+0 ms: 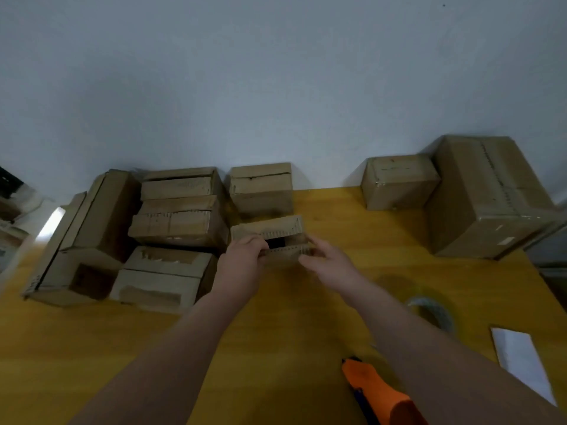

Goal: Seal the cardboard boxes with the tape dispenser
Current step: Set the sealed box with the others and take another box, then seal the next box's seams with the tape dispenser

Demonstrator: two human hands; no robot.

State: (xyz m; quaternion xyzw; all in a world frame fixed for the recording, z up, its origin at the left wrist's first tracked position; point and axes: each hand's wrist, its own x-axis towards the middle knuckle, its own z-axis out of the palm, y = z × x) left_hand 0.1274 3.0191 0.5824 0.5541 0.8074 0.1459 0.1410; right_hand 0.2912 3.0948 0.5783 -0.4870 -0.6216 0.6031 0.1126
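Corrugated brown card, matte and ragged at the edges: the open box (270, 237) sits mid-bench, its top flaps parted over a dark gap. The left hand (245, 259) curls round the left end of the near flap. The right hand (328, 262) seems to pinch the right end, though blur softens the fingers. The tape dispenser (379, 394), hard orange plastic, lies untouched at the near edge, well apart from the box.

Risks, as we judge them:
- Stiff flaps may spring open once a hand lets go to fetch the dispenser, leaving a gap along the seam.
- The box looks light, and the yellow bench (92, 348) looks smooth, so it may slide under the pull of the tape.
- Torn, fuzzy flap edges may take the tape poorly.
- The right forearm passes over the clear tape roll (432, 314) and could knock it.

Other surfaces: the roll is a glossy ring. A flat white sheet (521, 363) lies at near right. The large box (491, 194) at far right is blocky, with a shiny strip along its top. The stack of boxes (171, 228) at left is rough and dented.
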